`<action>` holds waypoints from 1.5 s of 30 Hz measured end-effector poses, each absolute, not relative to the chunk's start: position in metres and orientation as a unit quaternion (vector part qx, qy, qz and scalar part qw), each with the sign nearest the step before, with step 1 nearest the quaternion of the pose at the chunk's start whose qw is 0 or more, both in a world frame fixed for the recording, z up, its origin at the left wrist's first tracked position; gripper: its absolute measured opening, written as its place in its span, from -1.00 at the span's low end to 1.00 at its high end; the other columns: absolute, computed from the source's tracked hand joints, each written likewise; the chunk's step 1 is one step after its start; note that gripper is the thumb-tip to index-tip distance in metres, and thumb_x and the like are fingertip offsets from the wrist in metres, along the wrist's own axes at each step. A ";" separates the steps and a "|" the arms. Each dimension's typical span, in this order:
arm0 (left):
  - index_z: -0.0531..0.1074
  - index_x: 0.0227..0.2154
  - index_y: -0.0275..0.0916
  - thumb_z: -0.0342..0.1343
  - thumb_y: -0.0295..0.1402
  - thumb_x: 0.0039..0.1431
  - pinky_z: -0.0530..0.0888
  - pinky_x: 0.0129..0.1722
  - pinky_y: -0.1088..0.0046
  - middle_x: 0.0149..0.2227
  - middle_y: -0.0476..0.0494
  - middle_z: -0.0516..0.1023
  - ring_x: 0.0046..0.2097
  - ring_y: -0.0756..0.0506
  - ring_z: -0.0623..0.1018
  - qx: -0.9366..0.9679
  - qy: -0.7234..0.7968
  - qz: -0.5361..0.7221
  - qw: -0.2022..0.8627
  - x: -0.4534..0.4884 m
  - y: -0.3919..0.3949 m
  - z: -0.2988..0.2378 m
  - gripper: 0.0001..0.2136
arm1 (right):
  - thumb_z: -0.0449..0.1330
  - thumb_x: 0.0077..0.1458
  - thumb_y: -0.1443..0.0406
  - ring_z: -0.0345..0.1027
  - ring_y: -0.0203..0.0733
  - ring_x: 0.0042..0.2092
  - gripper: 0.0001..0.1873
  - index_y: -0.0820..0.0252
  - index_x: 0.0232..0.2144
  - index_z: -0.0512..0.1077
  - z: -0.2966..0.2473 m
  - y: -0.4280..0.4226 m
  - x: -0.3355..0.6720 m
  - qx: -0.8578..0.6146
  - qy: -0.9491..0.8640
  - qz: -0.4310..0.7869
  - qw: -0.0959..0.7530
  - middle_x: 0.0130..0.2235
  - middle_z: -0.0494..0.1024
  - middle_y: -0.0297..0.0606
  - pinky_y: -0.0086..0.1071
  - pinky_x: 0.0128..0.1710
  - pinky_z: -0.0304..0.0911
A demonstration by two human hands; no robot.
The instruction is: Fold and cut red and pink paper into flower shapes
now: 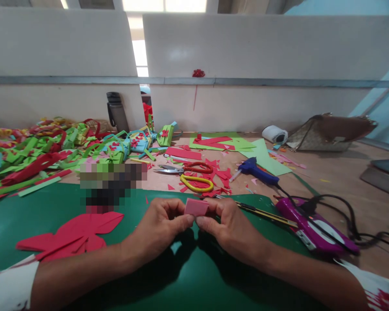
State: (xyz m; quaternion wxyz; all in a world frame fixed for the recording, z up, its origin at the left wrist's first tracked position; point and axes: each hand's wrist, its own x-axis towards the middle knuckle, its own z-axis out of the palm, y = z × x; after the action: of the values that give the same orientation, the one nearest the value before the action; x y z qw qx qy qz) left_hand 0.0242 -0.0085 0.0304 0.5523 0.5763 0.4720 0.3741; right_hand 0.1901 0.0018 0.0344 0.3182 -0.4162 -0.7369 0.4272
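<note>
A small folded piece of pink paper [196, 207] is held up over the green mat [194, 285], pinched between both hands. My left hand [162, 222] grips its left edge with thumb and forefinger, and my right hand [228, 224] grips the right edge the same way. Just beyond my fingers lie scissors [197, 183] with one red and one yellow handle. Close behind my right hand is a yellow and black craft knife [266, 213]. Red paper cut-outs [74, 233] rest on the mat, left of my left forearm.
A blue glue gun [257, 170] and a purple power strip [316, 226] with black cables lie at the right. Red scraps surround the scissors. Heaped paper pieces [35, 151] fill the back left, near a dark bottle [117, 112]. A handbag [330, 131] stands at the back right.
</note>
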 end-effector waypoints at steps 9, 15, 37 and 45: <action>0.39 -0.58 -0.31 0.09 -0.30 0.02 0.22 -0.49 0.51 -0.60 -0.02 0.38 -0.52 0.03 0.33 0.595 0.446 0.364 0.560 0.022 -0.007 0.033 -0.81 | 0.09 -0.05 0.36 0.12 -0.35 -0.54 -0.91 0.24 -0.51 0.39 0.035 0.006 0.194 -0.409 -0.711 0.492 0.291 -0.56 0.36 -0.39 -0.49 -0.57 0.03; 0.37 -0.58 -0.31 0.03 -0.29 0.04 0.21 -0.52 0.50 -0.60 -0.03 0.36 -0.54 0.02 0.30 0.648 0.479 0.329 0.493 0.019 -0.008 0.033 -0.79 | 0.10 -0.03 0.31 0.07 -0.37 -0.57 -0.84 0.23 -0.59 0.37 0.032 0.007 0.193 -0.421 -0.710 0.485 0.289 -0.61 0.31 -0.41 -0.48 -0.60 0.00; 0.37 -0.56 -0.30 0.13 -0.28 -0.02 0.24 -0.52 0.56 -0.58 0.04 0.34 -0.52 0.05 0.29 0.585 0.492 0.424 0.486 0.019 -0.005 0.036 -0.82 | 0.12 -0.01 0.36 0.12 -0.39 -0.58 -0.85 0.23 -0.60 0.34 0.034 0.007 0.195 -0.417 -0.726 0.475 0.271 -0.62 0.36 -0.41 -0.50 -0.61 0.01; 0.35 -0.54 -0.30 0.13 -0.24 -0.03 0.24 -0.49 0.51 -0.56 0.00 0.36 -0.50 0.03 0.31 0.598 0.490 0.386 0.503 0.020 -0.005 0.035 -0.79 | 0.12 0.01 0.28 0.09 -0.39 -0.57 -0.84 0.23 -0.56 0.35 0.033 0.005 0.194 -0.423 -0.707 0.473 0.312 -0.60 0.31 -0.43 -0.50 -0.60 0.01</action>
State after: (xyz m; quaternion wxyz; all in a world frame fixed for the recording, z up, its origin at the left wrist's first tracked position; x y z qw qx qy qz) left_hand 0.0204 -0.0046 0.0346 0.5031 0.5978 0.4901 0.3864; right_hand 0.1941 0.0049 0.0326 0.3118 -0.4234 -0.7067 0.4733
